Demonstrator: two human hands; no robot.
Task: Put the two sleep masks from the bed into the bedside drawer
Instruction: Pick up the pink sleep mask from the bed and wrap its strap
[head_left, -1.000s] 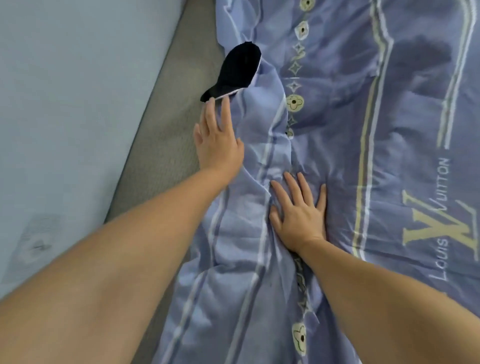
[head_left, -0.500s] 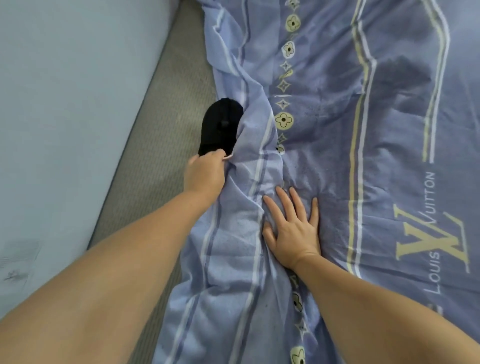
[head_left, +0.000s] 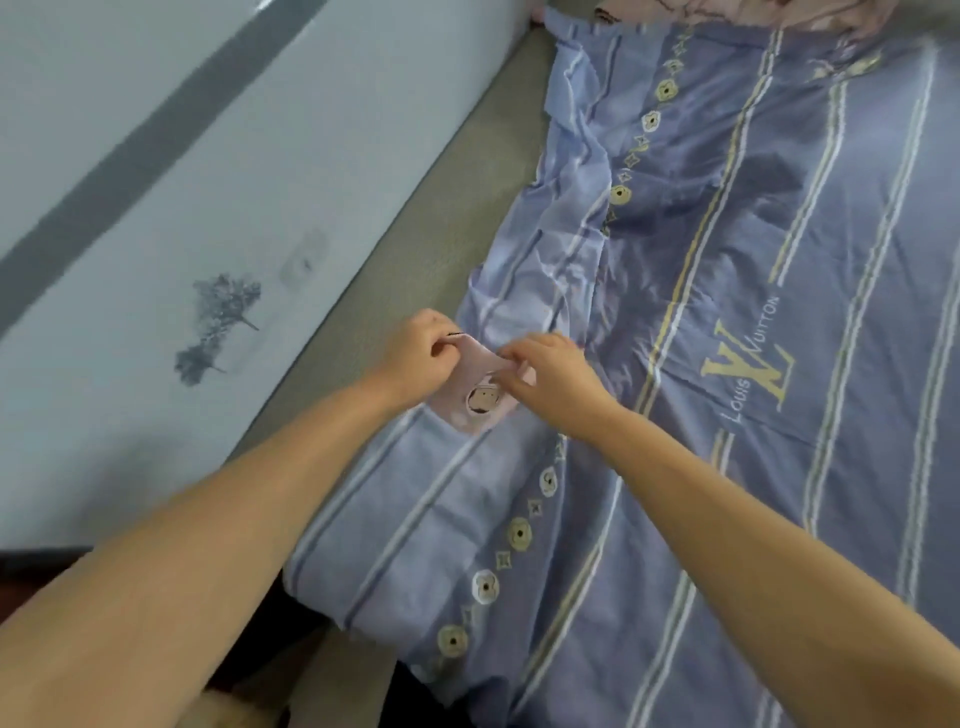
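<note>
A pale pink sleep mask (head_left: 470, 395) with a small round bear picture hangs just above the left edge of the blue striped quilt (head_left: 727, 364). My left hand (head_left: 423, 353) pinches its upper left corner, where a thin black edge shows. My right hand (head_left: 550, 371) grips its right side. Both hands are closed on the mask. No second mask and no drawer are in sight.
A grey mattress strip (head_left: 415, 249) runs between the quilt and the pale wall (head_left: 182, 182), which carries a grey band and a tree print. Pink bedding (head_left: 727, 13) lies at the top. A dark gap (head_left: 296, 639) opens at the bed's near edge.
My left hand pulled the mask back from under the quilt's fold, and it now shows its pink side. My right hand left the quilt and took hold of it. The view swung wider.
</note>
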